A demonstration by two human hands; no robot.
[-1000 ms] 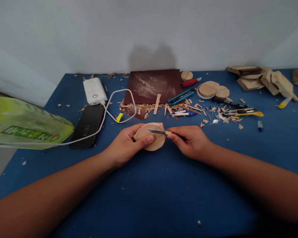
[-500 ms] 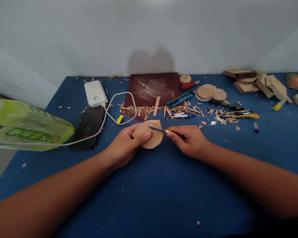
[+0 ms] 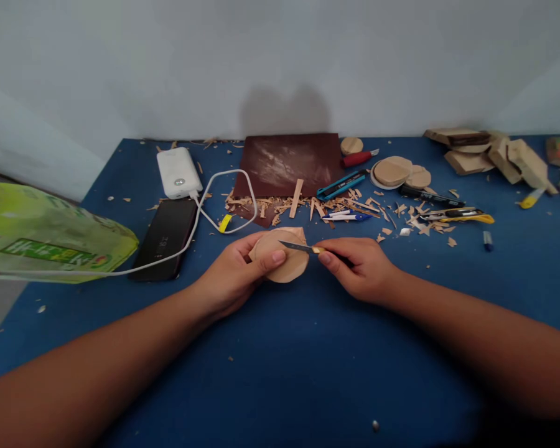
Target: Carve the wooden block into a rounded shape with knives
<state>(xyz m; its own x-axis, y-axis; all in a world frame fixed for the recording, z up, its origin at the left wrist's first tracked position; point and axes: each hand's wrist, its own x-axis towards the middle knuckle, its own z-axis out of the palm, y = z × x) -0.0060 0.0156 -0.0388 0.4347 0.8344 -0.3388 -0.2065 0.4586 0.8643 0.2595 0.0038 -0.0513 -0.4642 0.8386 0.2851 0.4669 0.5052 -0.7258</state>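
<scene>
My left hand (image 3: 242, 267) is closed round the left side of a pale wooden disc (image 3: 287, 267), thumb on its top face. The disc has a pencil-like curved line and a still angular edge at the upper right. In my right hand (image 3: 357, 264) is a small knife (image 3: 296, 246), gripped by its handle, with the blade pointing left across the disc's face. Whether the blade touches the wood I cannot tell. My right palm hides most of the handle.
Wood shavings (image 3: 275, 208) lie before a brown sheet (image 3: 284, 165). Behind my hands are a blue cutter (image 3: 340, 185), pens (image 3: 345, 216), a red-handled knife (image 3: 357, 158), round wood pieces (image 3: 392, 170) and wood blocks (image 3: 499, 155). Leftward: phone (image 3: 163, 239), power bank (image 3: 178, 172), cable, green bag (image 3: 60, 236).
The view has shifted slightly. Both hands keep their grips, and the knife and disc stay in nearly the same position relative to each other.
</scene>
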